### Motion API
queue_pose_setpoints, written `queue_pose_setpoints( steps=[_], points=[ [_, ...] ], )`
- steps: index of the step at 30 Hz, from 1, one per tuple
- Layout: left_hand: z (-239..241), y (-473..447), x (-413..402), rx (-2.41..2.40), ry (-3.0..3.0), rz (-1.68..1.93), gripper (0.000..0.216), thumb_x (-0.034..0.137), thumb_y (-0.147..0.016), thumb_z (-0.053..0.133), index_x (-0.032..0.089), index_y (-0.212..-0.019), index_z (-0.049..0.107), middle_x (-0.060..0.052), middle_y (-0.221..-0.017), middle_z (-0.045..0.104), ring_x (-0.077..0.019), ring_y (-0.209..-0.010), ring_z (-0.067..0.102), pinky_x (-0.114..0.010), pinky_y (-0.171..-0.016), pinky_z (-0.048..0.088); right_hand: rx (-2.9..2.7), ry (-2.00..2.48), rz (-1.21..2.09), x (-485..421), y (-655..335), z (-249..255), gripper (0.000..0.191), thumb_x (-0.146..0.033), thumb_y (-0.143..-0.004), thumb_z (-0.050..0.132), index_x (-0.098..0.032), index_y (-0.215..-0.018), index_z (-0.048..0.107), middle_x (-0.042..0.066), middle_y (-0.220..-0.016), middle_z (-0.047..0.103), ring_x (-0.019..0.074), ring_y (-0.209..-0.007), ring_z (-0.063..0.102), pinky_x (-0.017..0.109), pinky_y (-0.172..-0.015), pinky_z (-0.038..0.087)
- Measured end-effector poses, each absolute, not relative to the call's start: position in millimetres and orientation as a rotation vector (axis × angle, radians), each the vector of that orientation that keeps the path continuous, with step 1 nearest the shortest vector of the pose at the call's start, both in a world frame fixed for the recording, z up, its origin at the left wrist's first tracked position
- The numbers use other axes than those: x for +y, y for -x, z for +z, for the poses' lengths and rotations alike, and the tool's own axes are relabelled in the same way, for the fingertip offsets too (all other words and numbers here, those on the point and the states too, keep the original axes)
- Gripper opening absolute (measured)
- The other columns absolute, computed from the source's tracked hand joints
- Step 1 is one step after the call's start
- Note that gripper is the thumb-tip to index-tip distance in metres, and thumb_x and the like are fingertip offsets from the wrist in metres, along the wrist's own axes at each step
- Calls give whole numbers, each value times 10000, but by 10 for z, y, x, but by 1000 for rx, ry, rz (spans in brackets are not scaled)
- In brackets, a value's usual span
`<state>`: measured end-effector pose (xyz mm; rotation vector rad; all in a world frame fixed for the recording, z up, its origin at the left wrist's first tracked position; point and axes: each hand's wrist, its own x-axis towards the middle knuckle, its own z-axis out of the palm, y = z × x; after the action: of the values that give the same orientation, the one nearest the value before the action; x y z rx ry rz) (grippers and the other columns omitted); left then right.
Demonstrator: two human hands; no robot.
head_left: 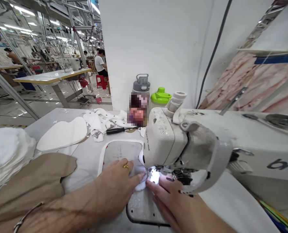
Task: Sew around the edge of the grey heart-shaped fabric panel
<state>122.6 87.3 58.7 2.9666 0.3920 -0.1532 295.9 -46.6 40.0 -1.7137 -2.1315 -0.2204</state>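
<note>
Surface: grey worktop [85, 168] with a sewing machine head [165, 139] at right
Room: garment factory, steel-frame overhead racks, a seated person [100, 63] on a red stool far back
Fabric: white padded fabric [139, 181] under the presser foot, lit by the machine lamp, beside a white-edged template [120, 152]
Left hand [114, 184]: wide, flat on the fabric, no grip, gold ring
Right hand [168, 202]: wide, flat, fingertips just beside the fabric
Nearby: white pad stack [5, 152], tan fabric [27, 184], screwdriver [117, 130]

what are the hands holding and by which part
The left hand presses white fabric flat under its fingertips, not pinched, at the sewing machine; the right hand lies open beside it, contact unclear.
</note>
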Motion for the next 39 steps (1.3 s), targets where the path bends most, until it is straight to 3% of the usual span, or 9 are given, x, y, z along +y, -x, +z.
queue_pose_setpoints(
  steps=[4, 12, 17, 22, 26, 29, 33, 39],
  points=[
    [525, -1218, 891, 353, -2994, -110, 427, 280, -930, 416, 267, -1354, 465, -153, -1190, 546, -310, -1004, 528, -501, -845, 489, -2081, 1680, -257, -433, -2942, 418, 337, -178, -970, 297, -190, -999, 633, 80, -878, 646, 177, -723, 620, 279, -676, 507],
    [609, -1278, 851, 369, -2991, -180, 447, 410, -919, 478, 252, -1337, 483, -154, -1149, 552, -326, -966, 522, -515, -760, 514, -2097, 1783, -62, -456, -2990, 333, 243, -236, -963, 366, -252, -1036, 597, 27, -868, 625, 178, -702, 584, 292, -657, 495],
    [645, -1307, 791, 435, -2971, -240, 423, 394, -911, 485, 229, -1299, 517, -146, -1100, 566, -319, -955, 521, -499, -745, 515, -2112, 1833, 67, -469, -3042, 292, 209, -254, -969, 387, -248, -1061, 575, 29, -884, 602, 184, -717, 583, 308, -639, 471],
    [529, -1309, 703, 541, -2931, -108, 488, 473, -907, 464, 213, -1319, 495, -158, -1127, 545, -333, -970, 494, -508, -753, 497, -2103, 1750, -120, -471, -3124, 187, 210, -217, -955, 400, -210, -1077, 572, 63, -919, 634, 235, -770, 612, 356, -636, 479],
    [549, -1287, 757, 536, -2912, -142, 408, 340, -946, 352, 237, -1302, 522, -152, -1083, 541, -311, -931, 501, -501, -787, 473, -2090, 1689, -178, -500, -3118, 201, 260, -184, -943, 397, -203, -1137, 570, 70, -973, 641, 230, -822, 616, 343, -674, 483],
    [640, -1240, 885, 406, -2928, -162, 384, 265, -929, 364, 280, -1257, 563, -120, -1009, 542, -276, -870, 507, -444, -749, 476, -2151, 1738, -90, -518, -3080, 235, 299, -180, -936, 384, -218, -1154, 585, 52, -888, 626, 218, -751, 600, 329, -618, 456],
    [691, -1209, 968, 316, -2953, -164, 366, 270, -927, 414, 326, -1257, 564, -99, -1030, 541, -267, -908, 498, -434, -788, 466, -2220, 1849, 34, -533, -3057, 229, 297, -204, -945, 381, -261, -1138, 599, 34, -860, 614, 233, -724, 583, 351, -607, 443],
    [596, -1238, 827, 385, -2999, -175, 400, 342, -917, 437, 268, -1297, 535, -138, -1128, 559, -313, -927, 526, -478, -736, 494, -2109, 1777, 30, -528, -3080, 282, 256, -213, -958, 377, -242, -1073, 603, 47, -951, 635, 229, -830, 606, 345, -691, 468]
  ],
)
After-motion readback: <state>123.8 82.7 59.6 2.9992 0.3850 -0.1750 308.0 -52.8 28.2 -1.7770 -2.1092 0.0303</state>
